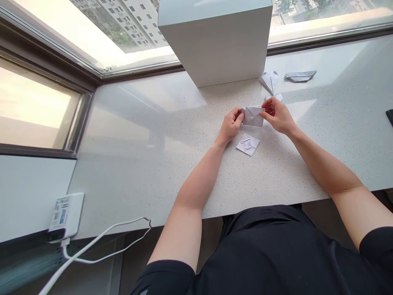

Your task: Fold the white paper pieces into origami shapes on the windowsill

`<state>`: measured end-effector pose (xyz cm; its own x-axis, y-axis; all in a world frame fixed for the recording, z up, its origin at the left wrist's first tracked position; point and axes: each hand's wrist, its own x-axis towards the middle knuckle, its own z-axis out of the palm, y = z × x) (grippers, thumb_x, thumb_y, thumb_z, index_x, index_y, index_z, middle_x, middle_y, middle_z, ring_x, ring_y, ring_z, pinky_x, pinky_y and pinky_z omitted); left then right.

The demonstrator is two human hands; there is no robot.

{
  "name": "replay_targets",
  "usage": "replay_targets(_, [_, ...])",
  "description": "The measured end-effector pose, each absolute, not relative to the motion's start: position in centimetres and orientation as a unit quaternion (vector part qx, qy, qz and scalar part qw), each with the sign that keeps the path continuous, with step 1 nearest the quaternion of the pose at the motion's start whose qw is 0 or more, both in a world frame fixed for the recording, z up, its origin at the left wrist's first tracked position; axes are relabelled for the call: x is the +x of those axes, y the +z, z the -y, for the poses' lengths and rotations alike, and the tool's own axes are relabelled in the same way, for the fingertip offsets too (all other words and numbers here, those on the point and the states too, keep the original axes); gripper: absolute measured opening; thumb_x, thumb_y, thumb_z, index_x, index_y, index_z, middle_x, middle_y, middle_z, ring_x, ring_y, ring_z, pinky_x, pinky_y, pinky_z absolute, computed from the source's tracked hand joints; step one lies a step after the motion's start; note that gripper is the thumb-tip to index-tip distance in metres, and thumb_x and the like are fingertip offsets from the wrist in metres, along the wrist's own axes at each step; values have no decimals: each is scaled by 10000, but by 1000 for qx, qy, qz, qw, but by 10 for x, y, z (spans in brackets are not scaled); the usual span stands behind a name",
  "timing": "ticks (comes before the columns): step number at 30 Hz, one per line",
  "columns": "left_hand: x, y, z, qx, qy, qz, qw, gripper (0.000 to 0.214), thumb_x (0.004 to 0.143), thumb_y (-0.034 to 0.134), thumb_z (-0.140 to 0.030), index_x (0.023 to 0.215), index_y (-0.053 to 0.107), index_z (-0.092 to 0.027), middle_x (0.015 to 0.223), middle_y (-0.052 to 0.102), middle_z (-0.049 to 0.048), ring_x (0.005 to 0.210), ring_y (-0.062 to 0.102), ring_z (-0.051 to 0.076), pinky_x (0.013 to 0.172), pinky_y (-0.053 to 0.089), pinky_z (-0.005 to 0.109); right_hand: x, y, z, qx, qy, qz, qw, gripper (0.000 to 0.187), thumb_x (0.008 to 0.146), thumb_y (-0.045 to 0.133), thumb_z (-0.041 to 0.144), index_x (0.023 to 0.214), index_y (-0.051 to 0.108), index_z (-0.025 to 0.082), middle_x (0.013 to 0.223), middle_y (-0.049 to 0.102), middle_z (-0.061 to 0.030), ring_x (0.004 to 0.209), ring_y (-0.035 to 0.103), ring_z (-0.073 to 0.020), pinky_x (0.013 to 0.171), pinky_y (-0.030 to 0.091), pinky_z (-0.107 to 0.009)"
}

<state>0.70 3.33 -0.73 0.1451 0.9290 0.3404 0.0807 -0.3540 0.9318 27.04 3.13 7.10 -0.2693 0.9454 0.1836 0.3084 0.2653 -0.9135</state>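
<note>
Both my hands hold a small folded white paper [253,116] just above the speckled white counter [147,164]. My left hand [231,125] pinches its left edge with closed fingers. My right hand [277,114] pinches its right edge, fingers curled. Below the hands, a second folded white paper square [248,144] lies flat on the counter. A small bit of paper [279,97] shows just behind my right hand.
A large white box [217,41] stands at the back by the window. Two folded paper shapes [270,80] [300,76] lie to its right. A white power bank [66,215] with a white cable [107,241] sits at the lower left. A dark object [389,116] touches the right edge.
</note>
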Motion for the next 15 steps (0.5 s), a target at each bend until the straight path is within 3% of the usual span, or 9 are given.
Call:
replay_targets(6, [7,0,-26,653,499,-386,418,687,1127,766,-929,1249,892,-266,1080,855,100,895,763,223,794,610,360,266,53,-31,-472,375,681,417,253,1038,900,434,1134,717,288,1052,790,-45,911,747,-241,900,709,-457])
replay_targets(11, [6,-6,-29,649,514,-418,373,696,1111,771,-950,1177,869,-264,1004,819,72,830,717,201,755,583,347,265,54,-27,-484,299,703,426,341,1083,906,552,1193,702,302,1245,815,-101,1020,759,-284,957,707,-504])
replay_targets(13, [6,-8,-32,637,532,-432,352,713,1119,741,-966,1157,852,-263,992,810,65,822,712,196,756,585,345,264,61,-22,-477,290,737,381,295,1117,868,534,1156,700,294,1184,817,-109,1001,748,-298,970,692,-521])
replay_targets(15, [6,-10,-34,628,545,-441,337,743,1115,716,-992,1127,832,-259,974,797,57,813,704,190,754,583,339,262,70,-13,-444,311,792,281,249,1121,847,495,1151,733,276,1128,818,-113,995,754,-318,996,680,-536])
